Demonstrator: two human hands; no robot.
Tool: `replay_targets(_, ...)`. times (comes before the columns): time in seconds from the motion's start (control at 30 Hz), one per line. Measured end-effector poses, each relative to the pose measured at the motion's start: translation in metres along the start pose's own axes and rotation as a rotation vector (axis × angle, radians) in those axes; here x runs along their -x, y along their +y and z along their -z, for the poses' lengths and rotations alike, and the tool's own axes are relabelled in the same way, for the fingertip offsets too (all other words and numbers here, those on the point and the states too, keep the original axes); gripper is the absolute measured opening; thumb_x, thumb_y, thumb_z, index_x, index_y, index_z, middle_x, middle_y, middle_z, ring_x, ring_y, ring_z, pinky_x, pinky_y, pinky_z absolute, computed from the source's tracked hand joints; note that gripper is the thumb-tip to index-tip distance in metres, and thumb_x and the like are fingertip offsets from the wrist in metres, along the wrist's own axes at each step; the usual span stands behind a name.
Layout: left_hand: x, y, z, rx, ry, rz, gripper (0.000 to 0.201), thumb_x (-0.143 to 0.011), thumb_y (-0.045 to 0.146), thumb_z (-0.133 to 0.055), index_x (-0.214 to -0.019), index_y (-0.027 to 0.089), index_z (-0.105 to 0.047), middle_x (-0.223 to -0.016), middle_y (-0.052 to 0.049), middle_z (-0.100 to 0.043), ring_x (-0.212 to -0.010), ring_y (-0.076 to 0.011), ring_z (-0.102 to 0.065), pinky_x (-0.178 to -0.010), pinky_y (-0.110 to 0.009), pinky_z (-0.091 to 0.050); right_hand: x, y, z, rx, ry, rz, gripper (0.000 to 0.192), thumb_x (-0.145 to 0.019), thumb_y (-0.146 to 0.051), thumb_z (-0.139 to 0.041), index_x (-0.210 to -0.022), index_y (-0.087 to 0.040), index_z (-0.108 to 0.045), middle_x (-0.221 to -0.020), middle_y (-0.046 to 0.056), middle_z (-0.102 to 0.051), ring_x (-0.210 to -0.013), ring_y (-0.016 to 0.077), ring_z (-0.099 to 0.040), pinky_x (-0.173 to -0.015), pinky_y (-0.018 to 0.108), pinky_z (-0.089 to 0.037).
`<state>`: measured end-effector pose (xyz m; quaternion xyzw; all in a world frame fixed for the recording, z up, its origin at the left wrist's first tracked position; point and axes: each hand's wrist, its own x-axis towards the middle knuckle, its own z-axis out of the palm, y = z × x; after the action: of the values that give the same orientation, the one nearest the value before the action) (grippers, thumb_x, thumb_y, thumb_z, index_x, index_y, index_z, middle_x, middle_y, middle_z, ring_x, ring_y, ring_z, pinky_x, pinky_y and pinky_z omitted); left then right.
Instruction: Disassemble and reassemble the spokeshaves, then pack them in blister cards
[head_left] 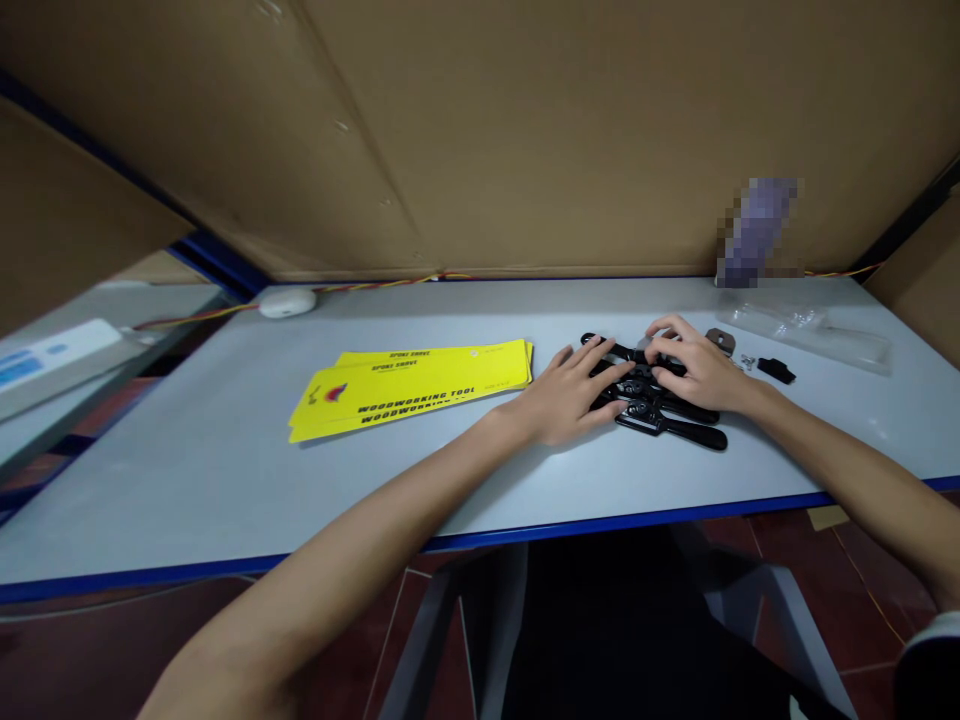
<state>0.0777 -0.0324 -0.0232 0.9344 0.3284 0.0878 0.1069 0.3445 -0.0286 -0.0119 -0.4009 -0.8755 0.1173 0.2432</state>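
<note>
Several black spokeshaves [694, 432] lie side by side on the table, their handles pointing left and right. My left hand [574, 395] rests over their left handles, fingers stretched out and spread. Bent over the far spokeshaves, the fingers of my right hand [694, 368] grip one near its middle; the exact contact is hidden under the hand. Just beyond that hand sits a metal blade-like plate [721, 341]. Small screws [748, 362] and a black flat part [776, 370] lie to its right.
Yellow printed cards [420, 385] reading "spoke shave" are stacked left of my hands. Clear plastic packaging [817, 335] lies at the back right, near a blurred purple object [757, 232]. A white rounded device [288, 303] with a cable sits at the back left. Cardboard walls [525, 130] enclose the table.
</note>
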Motion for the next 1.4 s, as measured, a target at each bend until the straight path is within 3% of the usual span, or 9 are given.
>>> replay_targets(0.27, 0.0, -0.001, -0.002, 0.009, 0.016, 0.001, 0.066, -0.108, 0.061, -0.036, -0.162, 0.024, -0.041, -0.175, -0.016, -0.024, -0.162, -0.0429, -0.021, -0.127, -0.069, -0.025, -0.001, 0.001, -0.003, 0.024, 0.077, -0.063, 0.006, -0.096, -0.027, -0.054, -0.09, -0.025, -0.054, -0.117, 0.01, -0.059, -0.096, 0.0271, -0.063, -0.092, 0.049, -0.052)
replay_targets(0.33, -0.001, -0.002, -0.003, 0.007, 0.017, -0.006, 0.066, -0.109, 0.061, -0.035, -0.163, 0.024, -0.041, -0.175, -0.016, -0.024, -0.162, -0.0426, -0.021, -0.127, -0.069, -0.026, -0.001, 0.002, -0.004, 0.026, 0.107, -0.084, 0.002, -0.096, -0.025, -0.053, -0.095, -0.026, -0.055, -0.112, 0.009, -0.06, -0.094, 0.0268, -0.063, -0.091, 0.049, -0.053)
replay_targets(0.43, 0.0, -0.003, -0.003, 0.0, 0.013, -0.009, 0.066, -0.109, 0.062, -0.034, -0.163, 0.025, -0.041, -0.175, -0.016, -0.024, -0.162, -0.0423, -0.021, -0.127, -0.068, -0.026, -0.001, 0.004, -0.005, 0.028, 0.138, -0.118, 0.017, -0.095, -0.022, -0.053, -0.109, -0.026, -0.06, -0.113, 0.008, -0.062, -0.092, 0.0258, -0.065, -0.09, 0.049, -0.054)
replay_targets(0.7, -0.001, 0.002, 0.002, -0.015, -0.014, 0.0, 0.066, -0.109, 0.06, -0.034, -0.163, 0.021, -0.04, -0.175, -0.02, -0.024, -0.162, -0.0421, -0.02, -0.127, -0.068, -0.026, 0.0, 0.006, -0.005, 0.073, 0.06, -0.104, 0.03, -0.098, -0.026, -0.05, -0.118, -0.027, -0.073, -0.126, 0.011, -0.065, -0.106, 0.0301, -0.068, -0.096, 0.053, -0.054)
replay_targets(0.9, -0.001, 0.001, 0.0, 0.002, -0.003, 0.002, 0.065, -0.109, 0.059, -0.037, -0.162, 0.022, -0.041, -0.175, -0.019, -0.025, -0.162, -0.0427, -0.021, -0.127, -0.068, -0.026, 0.0, 0.0, 0.0, 0.2, 0.039, -0.095, 0.028, -0.1, -0.029, -0.05, -0.116, -0.027, -0.073, -0.121, 0.011, -0.068, -0.104, 0.0303, -0.068, -0.092, 0.05, -0.054)
replay_targets(1.13, 0.0, -0.001, -0.002, 0.008, 0.014, -0.009, 0.065, -0.109, 0.06, -0.035, -0.161, 0.022, -0.042, -0.175, -0.018, -0.025, -0.162, -0.0425, -0.022, -0.127, -0.067, -0.027, 0.0, 0.002, 0.006, 0.102, -0.051, -0.018, 0.029, -0.104, -0.028, -0.046, -0.118, -0.027, -0.071, -0.127, 0.013, -0.065, -0.114, 0.0313, -0.066, -0.101, 0.055, -0.053)
replay_targets(1.4, 0.0, -0.001, -0.002, -0.001, 0.01, -0.008, 0.067, -0.109, 0.062, -0.033, -0.162, 0.023, -0.041, -0.175, -0.016, -0.025, -0.162, -0.0411, -0.022, -0.127, -0.066, -0.027, 0.0, 0.002, 0.002, 0.082, 0.007, -0.029, 0.028, -0.106, -0.029, -0.045, -0.112, -0.027, -0.072, -0.132, 0.014, -0.064, -0.115, 0.0312, -0.067, -0.102, 0.056, -0.052)
